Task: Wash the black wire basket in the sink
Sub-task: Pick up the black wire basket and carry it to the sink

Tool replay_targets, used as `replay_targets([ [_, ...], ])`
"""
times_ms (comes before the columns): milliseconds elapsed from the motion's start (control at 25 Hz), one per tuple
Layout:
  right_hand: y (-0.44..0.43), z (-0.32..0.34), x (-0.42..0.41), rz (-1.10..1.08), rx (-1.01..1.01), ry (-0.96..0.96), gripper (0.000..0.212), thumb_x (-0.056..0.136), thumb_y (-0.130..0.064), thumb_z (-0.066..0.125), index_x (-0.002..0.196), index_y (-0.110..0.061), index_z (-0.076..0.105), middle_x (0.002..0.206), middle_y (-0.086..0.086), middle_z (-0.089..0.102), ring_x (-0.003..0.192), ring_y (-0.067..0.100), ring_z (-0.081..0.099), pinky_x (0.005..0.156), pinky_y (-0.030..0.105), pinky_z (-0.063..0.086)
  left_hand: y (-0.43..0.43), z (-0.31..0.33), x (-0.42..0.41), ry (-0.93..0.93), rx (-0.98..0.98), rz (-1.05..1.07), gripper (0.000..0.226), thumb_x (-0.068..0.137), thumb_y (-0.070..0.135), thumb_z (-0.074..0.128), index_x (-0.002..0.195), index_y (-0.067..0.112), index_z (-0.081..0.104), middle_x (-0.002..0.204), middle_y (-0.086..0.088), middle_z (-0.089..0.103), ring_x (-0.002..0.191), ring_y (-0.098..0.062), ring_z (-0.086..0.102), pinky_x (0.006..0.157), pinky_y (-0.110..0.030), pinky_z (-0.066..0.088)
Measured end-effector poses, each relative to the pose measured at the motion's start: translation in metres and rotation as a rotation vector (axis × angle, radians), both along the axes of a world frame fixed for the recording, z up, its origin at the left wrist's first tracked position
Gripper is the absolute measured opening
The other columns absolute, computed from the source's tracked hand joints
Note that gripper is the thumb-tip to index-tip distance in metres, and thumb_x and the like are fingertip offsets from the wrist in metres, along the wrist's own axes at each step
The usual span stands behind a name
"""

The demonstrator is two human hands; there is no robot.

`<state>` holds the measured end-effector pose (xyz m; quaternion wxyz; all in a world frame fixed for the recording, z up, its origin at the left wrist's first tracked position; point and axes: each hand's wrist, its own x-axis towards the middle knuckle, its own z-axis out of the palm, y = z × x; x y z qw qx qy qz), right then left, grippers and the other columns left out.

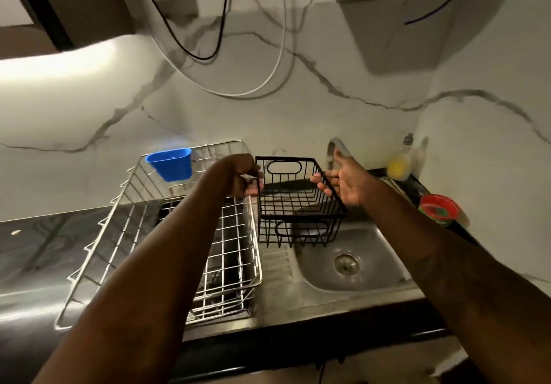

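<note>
The black wire basket point(298, 204) hangs upright in the air above the back left of the steel sink point(366, 276). My left hand point(243, 179) grips its left rim, fingers curled around the wire. My right hand point(343, 182) is at the right rim, palm toward me; its fingertips curl over the top wire. The basket is empty. The tap point(338, 146) rises just behind my right hand. No water stream is visible.
A steel dish rack point(167, 234) with a blue cup point(171, 163) clipped to its back stands left of the sink. A dish soap bottle point(401, 163) and a red-green bowl point(438, 209) sit on the counter at the right. Cables hang on the marble wall.
</note>
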<state>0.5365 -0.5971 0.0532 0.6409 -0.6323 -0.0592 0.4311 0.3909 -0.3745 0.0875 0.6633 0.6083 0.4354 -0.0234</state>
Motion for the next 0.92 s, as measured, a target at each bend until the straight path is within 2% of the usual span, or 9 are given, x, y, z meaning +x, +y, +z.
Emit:
replay_targets([
  [80, -0.005, -0.013, 0.021, 0.006, -0.065, 0.001, 0.08, 0.1, -0.067, 0.033, 0.124, 0.004, 0.061, 0.102, 0.012, 0.075, 0.066, 0.016, 0.066, 0.05, 0.022, 0.049, -0.009, -0.016, 0.026, 0.049, -0.009, -0.029, 0.029, 0.106, 0.018, 0.04, 0.091, 0.005, 0.061, 0.075, -0.007, 0.059, 0.056, -0.015, 0.061, 0.04, -0.021, 0.052],
  [200, -0.015, -0.038, 0.049, 0.019, -0.144, 0.028, 0.076, 0.103, -0.062, 0.033, 0.128, 0.005, 0.058, 0.101, 0.012, 0.072, 0.067, 0.017, 0.064, 0.046, 0.022, 0.048, -0.024, -0.042, 0.059, 0.142, 0.017, -0.106, 0.035, 0.106, 0.014, 0.032, 0.084, 0.008, 0.059, 0.061, -0.006, 0.06, 0.059, -0.013, 0.054, 0.041, -0.019, 0.049],
  [400, -0.04, -0.086, 0.083, 0.037, -0.271, 0.076, 0.065, 0.102, -0.062, 0.037, 0.122, -0.005, 0.06, 0.099, 0.009, 0.071, 0.07, 0.02, 0.065, 0.055, 0.027, 0.051, -0.048, -0.107, 0.103, 0.219, -0.021, -0.145, 0.036, 0.105, 0.013, 0.03, 0.078, 0.011, 0.053, 0.062, -0.006, 0.057, 0.06, -0.019, 0.053, 0.055, -0.028, 0.046],
  [480, -0.05, -0.102, 0.1, 0.05, -0.313, 0.103, 0.063, 0.101, -0.063, 0.038, 0.121, -0.008, 0.059, 0.1, 0.009, 0.069, 0.072, 0.022, 0.066, 0.058, 0.029, 0.052, -0.061, -0.133, 0.122, 0.234, -0.011, -0.127, 0.034, 0.105, 0.015, 0.03, 0.08, 0.011, 0.053, 0.068, -0.006, 0.055, 0.06, -0.019, 0.053, 0.056, -0.029, 0.048],
  [560, -0.056, -0.117, 0.117, 0.082, -0.382, 0.118, 0.063, 0.1, -0.066, 0.038, 0.12, -0.009, 0.058, 0.107, 0.009, 0.067, 0.078, 0.025, 0.067, 0.063, 0.032, 0.052, -0.075, -0.162, 0.138, 0.24, 0.038, -0.064, 0.026, 0.105, 0.018, 0.04, 0.089, 0.006, 0.058, 0.074, -0.008, 0.058, 0.06, -0.019, 0.058, 0.051, -0.028, 0.055],
  [680, -0.06, -0.147, 0.142, 0.124, -0.469, 0.127, 0.062, 0.098, -0.068, 0.039, 0.114, -0.011, 0.056, 0.107, 0.007, 0.063, 0.085, 0.028, 0.066, 0.07, 0.036, 0.052, -0.099, -0.2, 0.158, 0.215, 0.175, 0.047, 0.021, 0.1, 0.018, 0.054, 0.104, 0.002, 0.065, 0.089, -0.015, 0.069, 0.069, -0.025, 0.068, 0.069, -0.039, 0.065],
  [800, -0.066, -0.179, 0.162, 0.155, -0.528, 0.153, 0.068, 0.097, -0.068, 0.041, 0.122, -0.006, 0.056, 0.124, 0.008, 0.059, 0.093, 0.03, 0.064, 0.074, 0.045, 0.055, -0.122, -0.224, 0.17, 0.255, 0.241, 0.086, 0.018, 0.1, 0.02, 0.055, 0.101, 0.005, 0.064, 0.097, -0.016, 0.073, 0.072, -0.023, 0.07, 0.064, -0.035, 0.062],
  [920, -0.069, -0.199, 0.179, 0.212, -0.538, 0.173, 0.067, 0.098, -0.067, 0.041, 0.134, -0.011, 0.048, 0.132, 0.011, 0.054, 0.105, 0.036, 0.061, 0.082, 0.052, 0.053, -0.133, -0.248, 0.182, 0.344, 0.275, 0.139, 0.02, 0.1, 0.022, 0.057, 0.107, 0.004, 0.062, 0.105, -0.016, 0.068, 0.087, -0.026, 0.072, 0.077, -0.039, 0.063],
])
